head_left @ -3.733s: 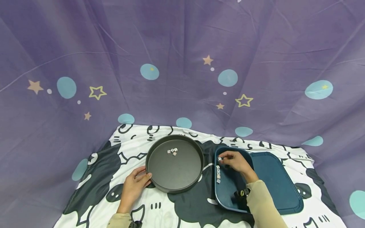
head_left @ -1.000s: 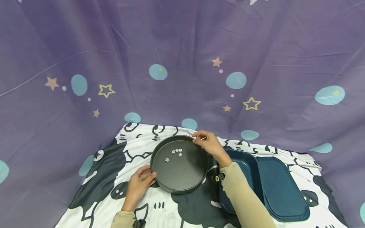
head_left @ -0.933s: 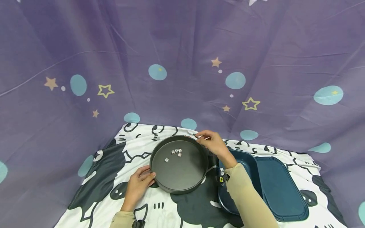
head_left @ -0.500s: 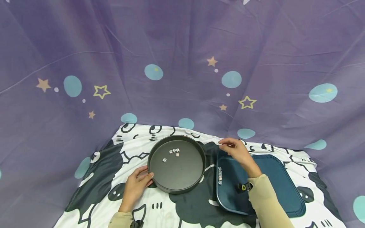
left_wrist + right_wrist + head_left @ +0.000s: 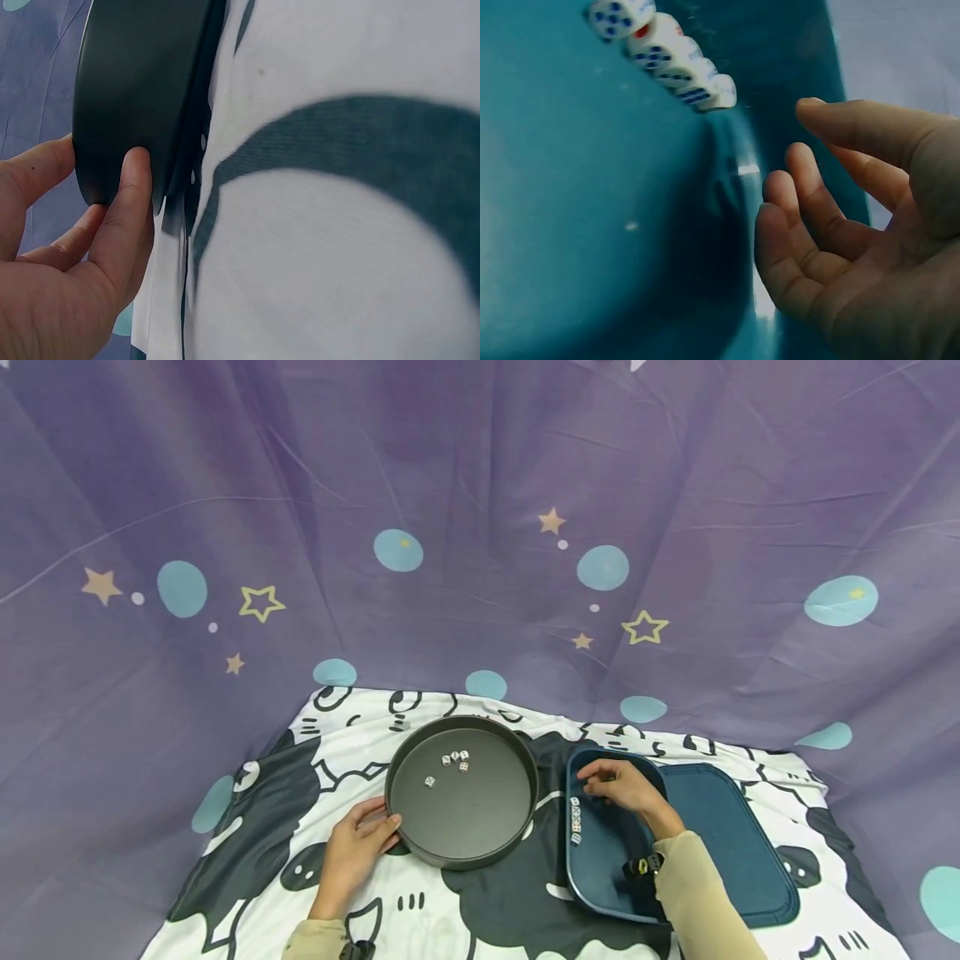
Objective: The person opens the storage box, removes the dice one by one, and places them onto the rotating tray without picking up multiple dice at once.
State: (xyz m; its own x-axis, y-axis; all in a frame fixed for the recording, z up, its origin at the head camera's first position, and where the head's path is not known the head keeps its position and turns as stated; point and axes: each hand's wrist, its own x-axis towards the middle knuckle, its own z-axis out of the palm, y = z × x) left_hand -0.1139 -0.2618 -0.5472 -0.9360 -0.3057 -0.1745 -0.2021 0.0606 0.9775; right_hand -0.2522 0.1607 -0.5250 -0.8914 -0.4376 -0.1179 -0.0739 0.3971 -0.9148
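Observation:
In the head view my left hand (image 5: 354,853) rests against the near left side of a round dark cake pan (image 5: 462,858). The left wrist view shows its fingertips (image 5: 136,161) touching the pan's outer wall. Several white dice (image 5: 463,767) lie on the pan floor, one set apart to the left. My right hand (image 5: 621,787) hovers inside a blue rectangular box (image 5: 611,881), fingers loosely bent around nothing. Along the box's left wall runs a row of several dice (image 5: 575,823). Seen from the right wrist, these dice (image 5: 676,64) lie just beyond the fingertips.
A flat blue lid (image 5: 731,852) lies right of the box, partly behind the right sleeve. Black-and-white patterned cloth (image 5: 408,927) covers the table. Behind it hangs a purple curtain (image 5: 450,460).
One more die lies in the pan than at first. My right hand, over the pan's far right rim a second ago, has moved right and down into the box. The left hand stays put.

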